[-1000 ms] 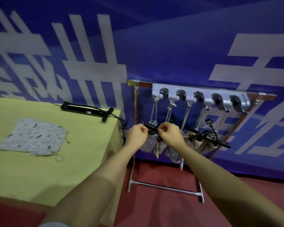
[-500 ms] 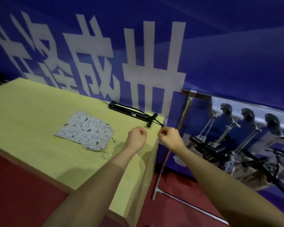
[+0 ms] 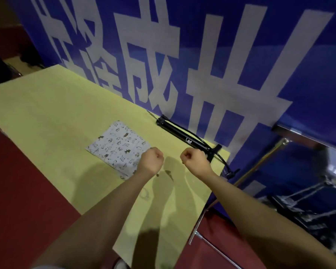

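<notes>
My left hand [image 3: 151,161] and my right hand [image 3: 194,160] hover as closed fists above the right end of the yellow table [image 3: 47,113], a hand's width apart. Nothing shows inside either fist. A white patterned cloth pouch [image 3: 116,146] lies flat on the table just left of my left hand, which covers its near corner. Its thin drawstring [image 3: 145,194] trails toward the front edge. A black hand pump [image 3: 182,135] with a hose lies along the back edge, just behind my right hand.
A blue banner wall [image 3: 241,55] with large white characters stands right behind the table. On the right, blurred, is a metal rack [image 3: 299,202] with hanging black parts and a floor bar. Red floor [image 3: 17,191] lies on the left and below.
Both hands left the black part on the rack and swung left over the table as fists. My view turned left, so the rack slid to the right edge.
</notes>
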